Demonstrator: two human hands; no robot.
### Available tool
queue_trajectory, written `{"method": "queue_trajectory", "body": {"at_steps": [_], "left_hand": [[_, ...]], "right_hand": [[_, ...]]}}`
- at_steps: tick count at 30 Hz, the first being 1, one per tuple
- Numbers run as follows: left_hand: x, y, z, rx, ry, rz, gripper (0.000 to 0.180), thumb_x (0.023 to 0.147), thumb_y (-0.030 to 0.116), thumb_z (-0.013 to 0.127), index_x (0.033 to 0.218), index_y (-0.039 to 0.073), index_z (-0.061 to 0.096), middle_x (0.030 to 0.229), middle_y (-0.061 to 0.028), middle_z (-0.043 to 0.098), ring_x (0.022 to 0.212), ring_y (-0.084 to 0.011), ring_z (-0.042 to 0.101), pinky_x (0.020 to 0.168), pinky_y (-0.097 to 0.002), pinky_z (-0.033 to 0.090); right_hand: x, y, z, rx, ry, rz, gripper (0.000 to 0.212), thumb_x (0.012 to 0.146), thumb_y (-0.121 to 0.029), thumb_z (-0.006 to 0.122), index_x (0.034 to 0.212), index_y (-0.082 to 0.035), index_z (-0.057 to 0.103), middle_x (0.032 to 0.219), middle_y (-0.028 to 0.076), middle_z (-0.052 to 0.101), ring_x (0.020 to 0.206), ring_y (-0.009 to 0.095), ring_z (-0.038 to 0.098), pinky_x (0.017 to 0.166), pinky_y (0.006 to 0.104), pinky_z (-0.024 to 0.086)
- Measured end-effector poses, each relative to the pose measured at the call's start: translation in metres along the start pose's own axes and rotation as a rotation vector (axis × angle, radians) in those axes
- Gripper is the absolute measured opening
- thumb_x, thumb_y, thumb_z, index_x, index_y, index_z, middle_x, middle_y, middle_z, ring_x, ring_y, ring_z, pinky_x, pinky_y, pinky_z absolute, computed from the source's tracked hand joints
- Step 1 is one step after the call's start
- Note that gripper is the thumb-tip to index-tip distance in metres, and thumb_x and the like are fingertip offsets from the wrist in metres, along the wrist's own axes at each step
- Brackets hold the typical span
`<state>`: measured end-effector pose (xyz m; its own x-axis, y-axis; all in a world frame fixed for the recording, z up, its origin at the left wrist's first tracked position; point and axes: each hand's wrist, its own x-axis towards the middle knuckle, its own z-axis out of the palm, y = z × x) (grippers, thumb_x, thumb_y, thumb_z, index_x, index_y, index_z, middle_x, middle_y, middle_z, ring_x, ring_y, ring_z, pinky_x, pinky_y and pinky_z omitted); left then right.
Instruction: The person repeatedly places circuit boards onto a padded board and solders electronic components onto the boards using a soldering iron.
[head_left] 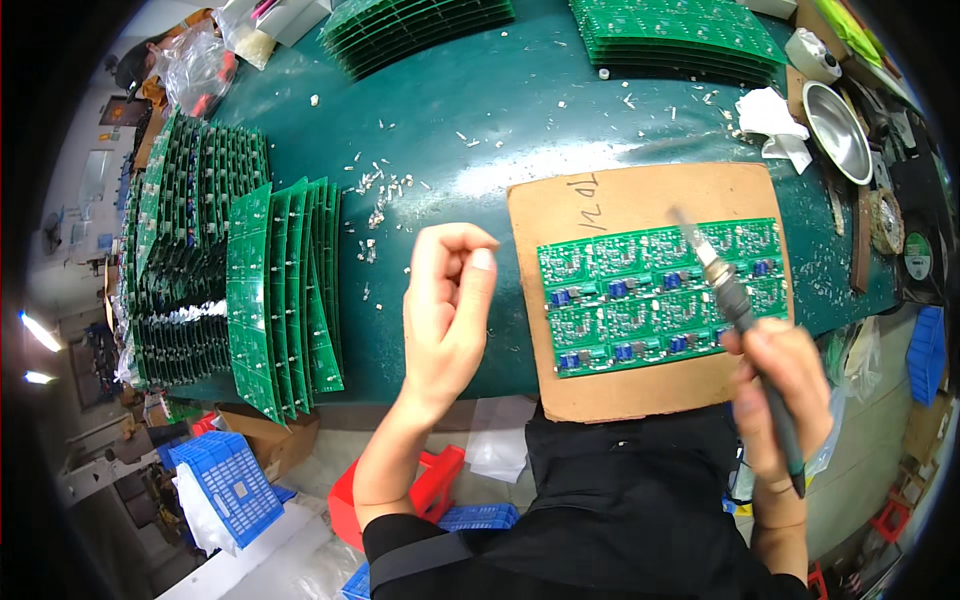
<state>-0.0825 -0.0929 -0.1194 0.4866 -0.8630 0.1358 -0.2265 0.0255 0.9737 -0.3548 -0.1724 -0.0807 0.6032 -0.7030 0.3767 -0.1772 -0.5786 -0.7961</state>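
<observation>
A green circuit board panel with small blue parts lies on a brown cardboard sheet on the dark green table. My right hand grips a soldering iron by its dark handle, the tip resting over the panel's upper right area. My left hand hovers left of the cardboard with fingers curled and thumb pressed to forefinger; whether something thin is pinched there cannot be made out.
Fanned stacks of green boards stand at the left, with taller stacks behind them. More board stacks lie at the back. A metal bowl, white tissue, blue crates and a red bin are around.
</observation>
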Motion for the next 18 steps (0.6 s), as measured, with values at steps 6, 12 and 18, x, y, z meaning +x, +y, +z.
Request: {"method": "queue_trajectory", "body": {"at_steps": [6, 12, 18], "left_hand": [[0.007, 0.005, -0.002, 0.219, -0.080, -0.136, 0.008, 0.091, 0.006, 0.065, 0.096, 0.003, 0.061, 0.078, 0.0031, 0.048, 0.065, -0.0013, 0.034, 0.055, -0.0174, 0.028], [0.014, -0.010, 0.003, 0.544, -0.124, 0.364, 0.018, 0.077, -0.002, 0.067, 0.091, 0.003, 0.057, 0.080, -0.0092, 0.061, 0.076, -0.0267, 0.059, 0.067, -0.0367, 0.049], [0.010, -0.018, 0.003, 0.504, -0.201, 0.224, 0.014, 0.080, -0.005, 0.064, 0.087, 0.001, 0.053, 0.095, -0.0120, 0.068, 0.085, -0.0185, 0.064, 0.073, -0.0281, 0.052]], "right_hand": [[0.010, -0.005, 0.039, 0.087, -0.068, 0.026, 0.034, 0.078, 0.005, 0.068, 0.112, 0.003, 0.063, 0.080, 0.012, 0.065, 0.083, 0.030, 0.067, 0.076, 0.0368, 0.055], [0.015, -0.005, 0.050, 0.111, -0.108, 0.093, 0.034, 0.078, 0.005, 0.068, 0.111, 0.002, 0.062, 0.079, 0.012, 0.065, 0.083, 0.029, 0.068, 0.076, 0.0369, 0.055], [0.017, 0.000, 0.057, 0.081, -0.124, 0.091, 0.035, 0.077, 0.005, 0.067, 0.112, 0.002, 0.063, 0.079, 0.011, 0.065, 0.082, 0.030, 0.068, 0.074, 0.0364, 0.055]]}}
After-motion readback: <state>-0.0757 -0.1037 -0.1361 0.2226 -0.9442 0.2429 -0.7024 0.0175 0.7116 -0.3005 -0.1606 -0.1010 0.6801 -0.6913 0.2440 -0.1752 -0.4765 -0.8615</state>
